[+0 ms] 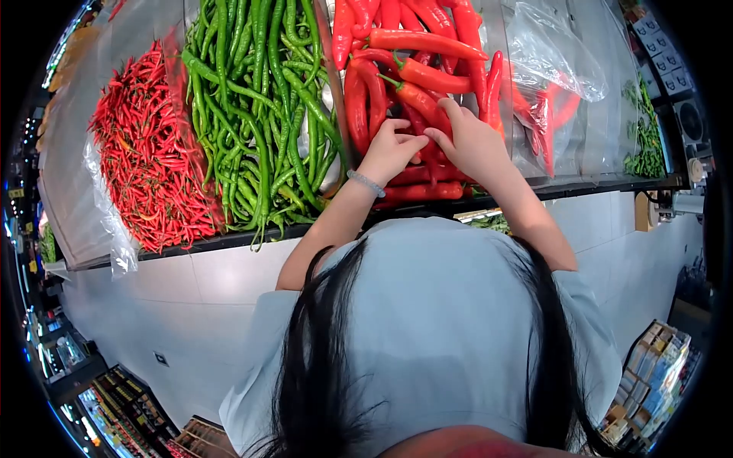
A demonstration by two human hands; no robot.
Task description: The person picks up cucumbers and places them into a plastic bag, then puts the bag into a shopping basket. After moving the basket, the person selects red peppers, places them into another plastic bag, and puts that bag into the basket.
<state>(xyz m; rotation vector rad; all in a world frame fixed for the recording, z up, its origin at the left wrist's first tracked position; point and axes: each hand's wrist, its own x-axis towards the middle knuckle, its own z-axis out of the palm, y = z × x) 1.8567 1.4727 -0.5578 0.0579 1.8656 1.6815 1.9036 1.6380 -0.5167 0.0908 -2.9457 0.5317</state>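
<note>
Both hands are over a compartment of large red chili peppers (416, 43). My right hand (475, 145) reaches in from the right, its thumb and forefinger on either side of the lower end of one red chili pepper (420, 101) with a green stem. Close beside it, my left hand (392, 155) has bent fingers, set apart, with no pepper visible in them; a beaded bracelet (366, 183) circles that wrist. Under the hands, more red peppers are partly hidden. Another long red pepper (435, 43) lies across the pile above the hands.
Long green peppers (259, 114) fill the compartment to the left, and small red chilies (153, 153) lie beyond them. A clear plastic bag (553, 57) with red peppers lies to the right. The stand's dark front edge (286, 232) runs before my body.
</note>
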